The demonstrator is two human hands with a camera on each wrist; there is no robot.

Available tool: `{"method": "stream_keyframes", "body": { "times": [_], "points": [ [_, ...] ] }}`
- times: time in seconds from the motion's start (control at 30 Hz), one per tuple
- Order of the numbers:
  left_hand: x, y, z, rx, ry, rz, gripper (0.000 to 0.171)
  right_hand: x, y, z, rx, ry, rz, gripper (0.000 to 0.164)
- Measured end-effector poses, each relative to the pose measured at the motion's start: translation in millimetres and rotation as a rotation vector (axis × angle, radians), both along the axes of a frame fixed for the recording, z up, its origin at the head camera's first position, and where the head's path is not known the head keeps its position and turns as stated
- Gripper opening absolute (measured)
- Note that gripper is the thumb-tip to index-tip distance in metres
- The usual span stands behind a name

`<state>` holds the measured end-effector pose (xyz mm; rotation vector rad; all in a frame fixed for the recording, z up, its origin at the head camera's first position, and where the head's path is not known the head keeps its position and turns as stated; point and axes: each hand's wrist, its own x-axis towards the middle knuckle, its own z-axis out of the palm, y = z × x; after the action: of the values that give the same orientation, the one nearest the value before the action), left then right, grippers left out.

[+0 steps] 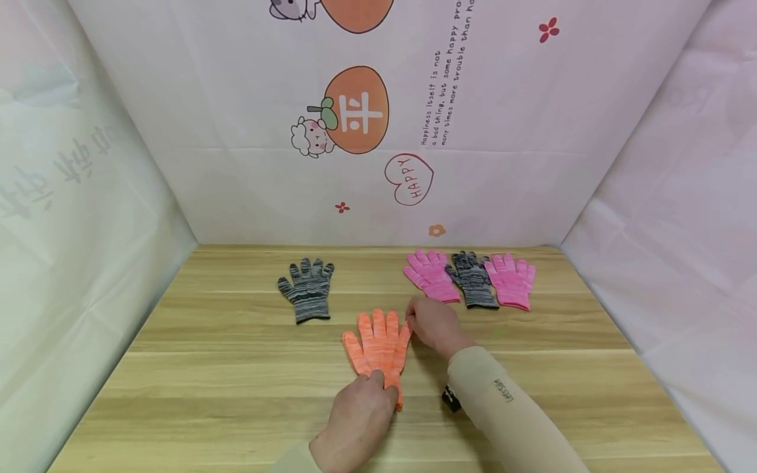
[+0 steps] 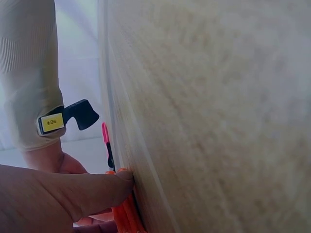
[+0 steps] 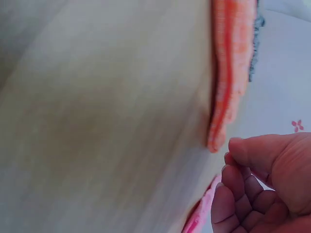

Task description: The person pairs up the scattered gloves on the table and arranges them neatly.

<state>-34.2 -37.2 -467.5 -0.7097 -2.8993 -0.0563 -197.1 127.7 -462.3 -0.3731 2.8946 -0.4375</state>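
In the head view an orange knit glove (image 1: 378,345) lies flat on the wooden table, its fingers pointing away from me. At its cuff my left hand (image 1: 359,417) pinches the fabric; the left wrist view shows the thumb over the orange cloth (image 2: 127,213). Beside the tip of the glove's rightmost finger is my right hand (image 1: 437,323). In the right wrist view, that hand (image 3: 267,184) has its fingers curled and thumb against the index finger, with a small gap to the orange glove (image 3: 228,73). Whether the orange glove is one layer or two stacked is unclear.
A grey-black striped glove (image 1: 310,292) lies at the back left. At the back right a pink glove (image 1: 434,276), another striped glove (image 1: 475,282) and a second pink glove (image 1: 512,282) lie side by side. A printed white cloth wall (image 1: 497,190) stands behind the table.
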Motion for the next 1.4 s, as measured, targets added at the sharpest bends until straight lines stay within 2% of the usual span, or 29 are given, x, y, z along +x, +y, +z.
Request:
{"method": "stream_keyframes", "body": {
  "times": [0.1, 0.23, 0.33, 0.47, 0.73, 0.83, 0.97, 1.1, 1.23, 1.4],
  "points": [
    [0.0, -0.3, 0.4, 0.002, -0.008, 0.003, 0.014, 2.3, 1.6, 4.9, -0.034, 0.009, -0.001, 0.008],
    [0.5, -1.1, -0.7, 0.004, 0.020, 0.004, 0.015, 4.3, 1.0, 8.2, -0.028, -0.008, 0.057, 0.004],
    [1.0, -1.5, -1.4, 0.005, 0.049, 0.000, 0.015, 4.6, -1.3, 6.2, -0.004, -0.031, 0.092, 0.004],
    [0.9, -1.4, -0.7, 0.006, 0.050, -0.003, 0.015, 4.3, -2.2, 2.1, 0.019, -0.044, 0.111, 0.005],
    [0.4, -2.1, 0.0, 0.004, 0.037, 0.008, 0.015, 5.5, -1.1, 2.5, -0.014, -0.054, 0.146, 0.008],
    [1.2, -2.3, -0.7, 0.007, 0.043, 0.010, 0.016, 5.3, -3.3, 4.1, -0.022, -0.052, 0.139, 0.003],
    [1.2, -2.4, -1.4, 0.008, 0.043, 0.009, 0.017, 0.6, -9.7, 5.0, -0.037, -0.053, 0.090, 0.010],
    [0.7, -2.3, -2.0, 0.007, 0.038, 0.002, 0.016, -6.0, -16.8, 3.2, -0.011, -0.031, 0.048, 0.011],
    [0.5, -1.8, -2.6, 0.009, 0.050, -0.001, 0.016, -10.5, -21.9, 0.2, 0.017, 0.006, 0.057, 0.014],
    [0.3, -1.1, -1.4, -0.004, 0.017, 0.001, 0.015, -12.8, -24.7, -2.5, 0.037, 0.005, 0.073, 0.010]
  ]
}}
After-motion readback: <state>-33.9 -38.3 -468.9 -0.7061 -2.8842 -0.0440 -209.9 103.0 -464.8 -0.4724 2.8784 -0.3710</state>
